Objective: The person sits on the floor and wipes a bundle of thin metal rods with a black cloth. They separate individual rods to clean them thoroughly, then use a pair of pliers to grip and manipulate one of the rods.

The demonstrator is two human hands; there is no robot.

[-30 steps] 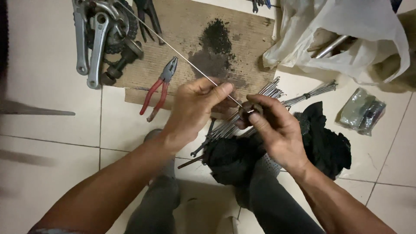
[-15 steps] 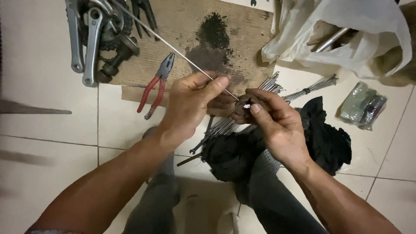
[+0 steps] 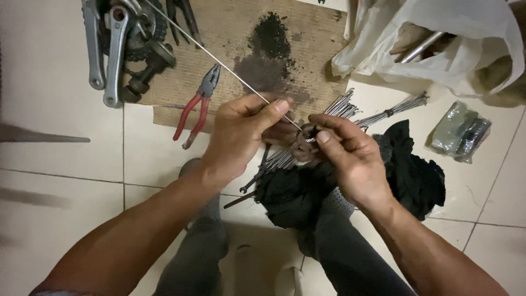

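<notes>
While hands [image 3: 296, 137] grip a spoke [image 3: 219, 57], bag [image 3: 466, 49] holds tube [image 3: 419, 46].

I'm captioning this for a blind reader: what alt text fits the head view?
Two bare hands work a long thin metal spoke: left hand pinches it, right hand grips its end. Below lie a spoke bundle, black cloth, red-handled pliers and crank arms.

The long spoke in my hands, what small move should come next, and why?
Probably keep the left hand steady and turn the small metal piece with the right hand. The spoke runs from the upper left through the left fingers, and its near end meets that piece, pinched by the right fingertips. How far it is seated cannot be told.
</notes>
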